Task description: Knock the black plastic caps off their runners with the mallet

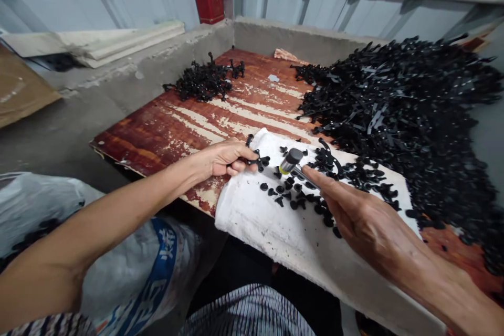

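My left hand (232, 157) is closed around a small black plastic part (258, 159) at the left side of a white cloth (252, 215). Part of that piece is hidden by my fingers. Gripped in my right hand (354, 205) is a small mallet (292, 160) with a black head, a yellow-green band and a metal shaft. Its head hovers just right of the part in my left hand; whether the two touch I cannot tell. Several loose black knob-like pieces (293, 194) lie scattered on the cloth beneath and around the mallet.
A large heap of black plastic parts (394, 100) covers the table's right side. A smaller pile (205, 79) sits at the far left of the worn red-brown wooden board (149, 131). A concrete ledge (118, 71) borders it, bearing a red tin (209, 0). White sacks (129, 262) stand at lower left.
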Motion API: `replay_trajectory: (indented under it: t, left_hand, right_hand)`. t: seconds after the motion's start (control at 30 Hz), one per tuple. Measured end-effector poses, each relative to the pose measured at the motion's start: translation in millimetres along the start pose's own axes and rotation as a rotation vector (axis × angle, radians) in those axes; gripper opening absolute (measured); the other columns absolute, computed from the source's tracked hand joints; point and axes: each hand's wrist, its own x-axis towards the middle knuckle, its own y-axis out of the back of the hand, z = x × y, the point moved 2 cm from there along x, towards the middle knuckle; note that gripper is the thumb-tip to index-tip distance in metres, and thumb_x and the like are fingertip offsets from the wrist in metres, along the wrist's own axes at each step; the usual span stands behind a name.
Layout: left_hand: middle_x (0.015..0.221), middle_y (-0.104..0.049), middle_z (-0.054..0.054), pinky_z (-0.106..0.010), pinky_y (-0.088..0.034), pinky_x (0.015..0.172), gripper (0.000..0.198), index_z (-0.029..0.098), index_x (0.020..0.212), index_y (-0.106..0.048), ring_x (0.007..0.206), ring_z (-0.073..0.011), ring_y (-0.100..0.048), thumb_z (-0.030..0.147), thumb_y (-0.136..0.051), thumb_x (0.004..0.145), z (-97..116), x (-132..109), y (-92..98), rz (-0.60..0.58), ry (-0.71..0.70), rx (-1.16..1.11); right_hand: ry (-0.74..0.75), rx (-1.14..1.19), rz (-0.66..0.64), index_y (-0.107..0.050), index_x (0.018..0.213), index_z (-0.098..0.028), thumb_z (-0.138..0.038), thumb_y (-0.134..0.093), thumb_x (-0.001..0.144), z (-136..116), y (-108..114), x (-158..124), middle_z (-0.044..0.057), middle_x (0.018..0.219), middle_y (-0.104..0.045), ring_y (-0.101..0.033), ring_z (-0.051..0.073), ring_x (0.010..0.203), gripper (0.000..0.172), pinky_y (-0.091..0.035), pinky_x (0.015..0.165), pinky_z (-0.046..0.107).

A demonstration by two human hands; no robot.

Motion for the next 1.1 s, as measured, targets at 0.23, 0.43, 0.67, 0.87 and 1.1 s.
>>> replay_trajectory:
  t: [0.23, 0.43, 0.67, 0.87, 1.1]
  left_hand:
    - [0.052, -0.060, -0.007, -0.010, -0.018, 0.028, 0.017, 0.008, 0.058, -0.056, 0.029, 0.0001, -0.031, 0.002, -0.060, 0.074, -10, -12, 13.7, 0.003, 0.009, -0.123]
    - [0.053, -0.061, -0.007, -0.010, -0.019, 0.028, 0.013, 0.007, 0.059, -0.058, 0.029, 0.0002, -0.032, 0.004, -0.066, 0.069, -15, -15, 15.8, -0.009, -0.001, -0.120]
    - [0.052, -0.059, -0.006, -0.010, -0.018, 0.028, 0.015, 0.007, 0.058, -0.058, 0.029, 0.0005, -0.029, 0.004, -0.060, 0.072, -17, -17, 18.3, 0.002, -0.005, -0.135]
    - [0.052, -0.058, -0.005, -0.010, -0.018, 0.028, 0.017, 0.008, 0.057, -0.057, 0.030, 0.0005, -0.028, 0.004, -0.061, 0.072, -20, -18, 24.9, 0.019, -0.003, -0.163]
    - [0.053, -0.058, -0.005, -0.010, -0.018, 0.027, 0.017, 0.008, 0.058, -0.058, 0.029, -0.0001, -0.031, 0.004, -0.058, 0.075, -21, -18, 28.8, 0.042, -0.019, -0.191]
  right_hand:
    - [-0.014, -0.085, -0.026, -0.046, 0.145, -0.015, -0.010, -0.035, 0.088, 5, -6, -11, 0.009, 0.077, -0.073, -0.065, 0.020, 0.056, 0.058, -0.057, 0.056, 0.034]
    - [0.018, -0.087, -0.051, -0.043, 0.147, -0.020, -0.005, -0.036, 0.081, 0, -16, -8, 0.005, 0.073, -0.072, -0.066, 0.019, 0.058, 0.068, -0.056, 0.057, 0.032]
    - [0.002, -0.066, -0.054, -0.036, 0.151, -0.023, -0.006, -0.037, 0.082, -12, -17, 1, 0.007, 0.083, -0.074, -0.066, 0.021, 0.059, 0.071, -0.056, 0.057, 0.035]
    - [-0.012, -0.080, -0.048, -0.039, 0.149, -0.024, -0.009, -0.035, 0.087, -9, -17, 6, 0.007, 0.078, -0.073, -0.064, 0.020, 0.055, 0.065, -0.054, 0.054, 0.034]
    - [0.017, -0.089, -0.060, -0.040, 0.149, -0.024, -0.010, -0.036, 0.087, -14, -26, 20, 0.006, 0.078, -0.073, -0.063, 0.019, 0.055, 0.064, -0.052, 0.052, 0.030]
